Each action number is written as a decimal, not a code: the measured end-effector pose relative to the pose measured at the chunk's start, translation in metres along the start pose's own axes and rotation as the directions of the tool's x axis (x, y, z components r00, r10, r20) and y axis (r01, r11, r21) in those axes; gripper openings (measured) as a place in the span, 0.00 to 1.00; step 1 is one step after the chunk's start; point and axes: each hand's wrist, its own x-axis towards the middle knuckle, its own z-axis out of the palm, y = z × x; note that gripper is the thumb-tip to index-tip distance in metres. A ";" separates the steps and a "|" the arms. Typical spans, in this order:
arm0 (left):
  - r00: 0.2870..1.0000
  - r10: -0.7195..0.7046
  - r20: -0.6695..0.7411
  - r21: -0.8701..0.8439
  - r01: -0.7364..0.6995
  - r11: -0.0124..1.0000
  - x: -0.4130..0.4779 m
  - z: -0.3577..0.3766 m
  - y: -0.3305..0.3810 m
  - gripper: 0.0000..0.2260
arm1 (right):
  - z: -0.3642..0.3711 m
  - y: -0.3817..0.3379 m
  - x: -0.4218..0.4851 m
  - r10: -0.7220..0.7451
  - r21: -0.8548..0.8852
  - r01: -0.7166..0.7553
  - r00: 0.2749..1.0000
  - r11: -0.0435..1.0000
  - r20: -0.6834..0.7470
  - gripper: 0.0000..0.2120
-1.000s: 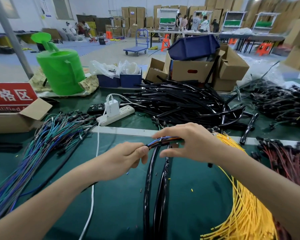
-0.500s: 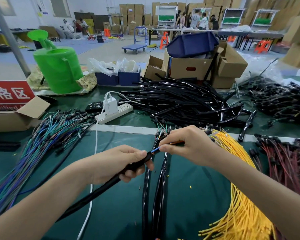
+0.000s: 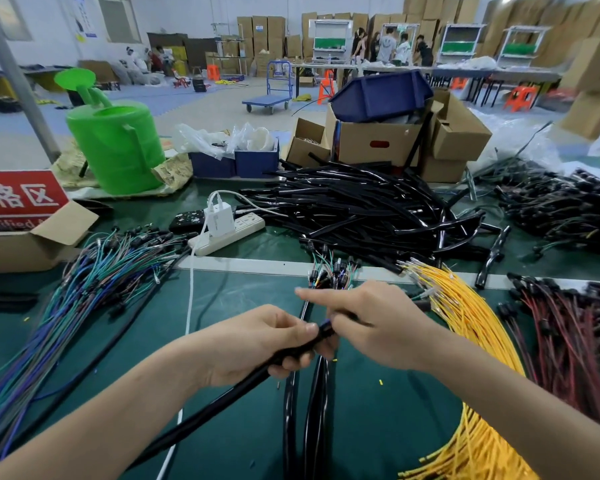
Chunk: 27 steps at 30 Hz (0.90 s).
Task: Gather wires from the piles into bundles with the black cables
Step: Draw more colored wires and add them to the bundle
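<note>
My left hand grips a black cable near its upper end; the cable slants down to the lower left. My right hand pinches the coloured wires at the cable's mouth, its forefinger stretched out to the left. Under my hands lie finished black bundles with coloured wire ends fanning out at the top. A pile of black cables lies behind. Yellow wires lie on the right, dark red wires beyond them, blue and green wires on the left.
A white power strip with a charger sits behind the green mat; its white cord runs down toward me. A green watering can, cardboard boxes and a red sign stand at the back. People work far off.
My hands have come closer together. The wire end showing between them has gone shorter as it slid into the black cable, and my right forefinger now points left.
</note>
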 end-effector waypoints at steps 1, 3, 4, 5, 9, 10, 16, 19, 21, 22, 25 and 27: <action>1.000 0.005 0.024 0.003 -0.005 1.000 0.000 0.002 0.000 0.13 | 0.000 -0.005 -0.003 0.003 -0.059 -0.002 1.000 0.998 0.014 0.28; 0.998 0.027 0.054 -0.014 -0.027 1.000 -0.001 0.006 0.000 0.12 | 0.004 -0.015 -0.009 -0.053 -0.172 0.055 0.998 0.983 0.014 0.34; 0.998 0.036 0.050 -0.019 -0.035 0.999 -0.001 0.008 0.001 0.12 | 0.006 -0.021 -0.012 -0.096 -0.199 0.094 0.995 0.975 -0.001 0.36; 0.998 0.043 0.036 -0.010 -0.043 0.999 -0.001 0.010 0.002 0.12 | 0.008 -0.025 -0.014 -0.132 -0.213 0.126 0.991 0.969 -0.017 0.37; 0.996 0.079 -0.043 0.162 -0.071 0.984 -0.001 0.013 0.004 0.17 | 0.013 -0.025 -0.016 -0.150 -0.139 0.146 0.988 0.980 -0.024 0.39; 0.994 0.076 -0.076 0.217 -0.058 0.974 -0.001 0.012 0.005 0.18 | 0.012 -0.020 -0.015 -0.135 -0.117 0.133 0.991 0.984 -0.002 0.39; 0.993 -0.025 -0.119 0.278 0.058 0.959 -0.009 0.003 0.002 0.14 | 0.002 0.019 -0.010 0.139 -0.338 -0.094 0.984 0.937 0.114 0.17; 0.990 -0.088 -0.111 0.313 0.119 0.942 -0.009 0.005 0.004 0.16 | 0.008 0.022 -0.006 0.133 -0.506 -0.073 0.988 0.860 0.082 0.13; 0.986 -0.112 -0.125 0.374 0.151 0.915 -0.007 0.009 0.004 0.16 | 0.014 0.021 -0.003 0.036 -0.617 0.019 0.996 0.786 0.077 0.17; 0.986 -0.112 -0.127 0.399 0.154 0.904 -0.005 0.011 0.005 0.16 | 0.016 0.020 -0.003 -0.016 -0.631 0.059 0.997 0.773 0.073 0.18; 0.987 -0.099 -0.123 0.448 0.144 0.882 -0.001 0.019 0.009 0.15 | 0.020 0.009 -0.001 -0.152 -0.656 0.164 0.985 0.737 0.076 0.17; 0.987 -0.100 -0.127 0.446 0.147 0.883 0.002 0.025 0.011 0.14 | 0.022 0.000 -0.002 -0.146 -0.706 0.145 0.988 0.693 0.060 0.21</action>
